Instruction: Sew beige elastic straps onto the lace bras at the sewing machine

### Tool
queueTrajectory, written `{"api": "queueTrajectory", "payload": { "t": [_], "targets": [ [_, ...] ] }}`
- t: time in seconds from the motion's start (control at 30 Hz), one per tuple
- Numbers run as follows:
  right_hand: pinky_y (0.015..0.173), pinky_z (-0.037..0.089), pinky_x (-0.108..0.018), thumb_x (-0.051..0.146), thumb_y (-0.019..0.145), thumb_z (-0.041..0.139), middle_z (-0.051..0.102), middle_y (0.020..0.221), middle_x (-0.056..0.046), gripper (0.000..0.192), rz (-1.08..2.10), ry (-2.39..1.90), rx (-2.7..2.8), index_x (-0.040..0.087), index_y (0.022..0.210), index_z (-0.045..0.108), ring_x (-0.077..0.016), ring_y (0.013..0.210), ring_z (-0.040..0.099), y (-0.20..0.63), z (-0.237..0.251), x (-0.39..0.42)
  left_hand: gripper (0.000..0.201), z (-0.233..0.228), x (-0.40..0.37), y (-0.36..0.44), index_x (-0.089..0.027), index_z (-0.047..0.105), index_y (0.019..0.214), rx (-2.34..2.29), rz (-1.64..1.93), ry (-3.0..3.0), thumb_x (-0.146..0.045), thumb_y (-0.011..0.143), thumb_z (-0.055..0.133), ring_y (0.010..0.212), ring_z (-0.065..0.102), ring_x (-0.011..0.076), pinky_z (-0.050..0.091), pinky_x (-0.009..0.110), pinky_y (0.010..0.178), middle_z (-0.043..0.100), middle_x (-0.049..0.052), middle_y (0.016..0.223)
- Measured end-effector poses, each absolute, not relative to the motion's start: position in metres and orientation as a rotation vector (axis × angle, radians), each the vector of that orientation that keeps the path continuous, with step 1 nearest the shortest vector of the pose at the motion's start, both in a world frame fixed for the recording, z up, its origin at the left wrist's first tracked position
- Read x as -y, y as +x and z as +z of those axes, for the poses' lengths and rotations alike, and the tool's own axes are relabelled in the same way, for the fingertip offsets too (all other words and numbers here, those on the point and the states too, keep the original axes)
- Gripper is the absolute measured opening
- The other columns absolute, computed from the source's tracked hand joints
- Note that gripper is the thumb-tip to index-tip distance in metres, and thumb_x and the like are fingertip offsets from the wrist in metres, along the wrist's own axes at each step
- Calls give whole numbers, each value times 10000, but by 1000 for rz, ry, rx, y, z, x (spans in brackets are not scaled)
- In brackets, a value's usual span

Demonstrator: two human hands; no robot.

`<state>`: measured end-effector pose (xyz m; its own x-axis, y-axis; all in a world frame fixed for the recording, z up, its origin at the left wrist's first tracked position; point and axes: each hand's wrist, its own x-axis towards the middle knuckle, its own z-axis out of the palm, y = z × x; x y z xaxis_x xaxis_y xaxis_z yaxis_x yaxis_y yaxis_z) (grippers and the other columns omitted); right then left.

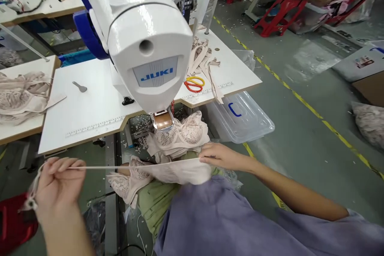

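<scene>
Head view: the left hand (60, 184) is closing its fingers around one end of a thin, pale pink elastic strap (126, 166), which is stretching taut and nearly level across to the right hand (220, 156). The right hand is pinching the other end where it joins a soft, beige lace bra piece (168, 172) that is lying over the lap, just below the white JUKI sewing machine (144, 44). A second lace cup (183, 132) is bunching under the machine's head. The strap looks light, limp and stretchy, so it is likely to sag or twist unless both ends are held; the lace seems delicate and prone to snagging. The firmer seamed edges look like the safest places to grip. Red and yellow scissors (193, 84) are lying on the white table (90, 108), beside loose strap pieces (204, 60).
</scene>
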<state>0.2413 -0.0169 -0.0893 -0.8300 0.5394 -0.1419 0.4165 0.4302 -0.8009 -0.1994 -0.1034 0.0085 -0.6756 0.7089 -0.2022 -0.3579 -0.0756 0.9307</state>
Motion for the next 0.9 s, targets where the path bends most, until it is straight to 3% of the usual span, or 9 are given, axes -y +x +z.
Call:
{"api": "queueTrajectory", "payload": {
  "t": [0.13, 0.23, 0.3, 0.4, 0.47, 0.57, 0.73, 0.9],
  "targets": [
    [824, 430, -320, 469, 1005, 442, 651, 910, -69, 404, 1598, -906, 2466, 173, 887, 690, -192, 891, 575, 252, -89, 14, 297, 9, 131, -246, -218, 566, 785, -1162, 1957, 48, -164, 1008, 378, 430, 383, 69, 466, 240, 511, 553, -102, 529],
    [747, 450, -301, 529, 951, 516, 663, 923, -62, 394, 1772, -1191, 2172, 177, 937, 693, -184, 834, 589, 254, -105, 17, 413, 2, 145, -268, -208, 532, 776, -1207, 1979, 71, -133, 1034, 218, 383, 386, 71, 474, 216, 478, 515, -103, 484],
    [677, 453, -281, 549, 896, 592, 641, 854, -35, 386, 1678, -1352, 1881, 190, 1013, 667, -166, 753, 576, 251, -121, 22, 442, -5, 148, -268, -207, 517, 766, -1265, 1945, 175, -138, 1037, 174, 366, 357, 65, 446, 189, 456, 485, -104, 467],
    [633, 461, -262, 527, 849, 659, 607, 829, -9, 413, 1284, -1428, 1425, 221, 1113, 576, -149, 705, 567, 235, -137, 32, 321, -20, 141, -238, -191, 531, 786, -1321, 1809, 278, -180, 1023, 316, 371, 295, 44, 373, 149, 435, 397, -109, 451],
    [635, 460, -263, 499, 852, 665, 614, 844, -19, 343, 1096, -1428, 1383, 226, 1038, 573, -153, 719, 575, 219, -137, 38, 240, -33, 131, -199, -188, 500, 703, -1351, 1648, 328, -183, 943, 503, 366, 243, 47, 288, 161, 391, 315, -112, 431],
    [596, 425, -269, 469, 886, 630, 628, 786, -22, 257, 1265, -1339, 1734, 213, 902, 625, -151, 656, 542, 192, -120, 41, 213, -49, 118, -129, -164, 566, 687, -1374, 1354, 441, -237, 815, 720, 425, 330, 48, 265, 175, 411, 410, -85, 505],
    [599, 416, -252, 482, 940, 561, 683, 858, -40, 324, 1673, -1062, 1931, 195, 1011, 694, -130, 660, 538, 163, -85, 32, 210, -49, 109, -47, -143, 671, 732, -1377, 1035, 719, -333, 801, 728, 479, 351, 64, 274, 198, 475, 459, -58, 525],
    [592, 393, -237, 501, 891, 642, 680, 804, -15, 334, 1700, -937, 2019, 193, 991, 721, -114, 645, 540, 157, -60, 18, 248, -35, 99, -26, -161, 657, 737, -1577, 718, 1199, -371, 857, 599, 533, 404, 97, 300, 227, 520, 534, -30, 593]
  ]
}}
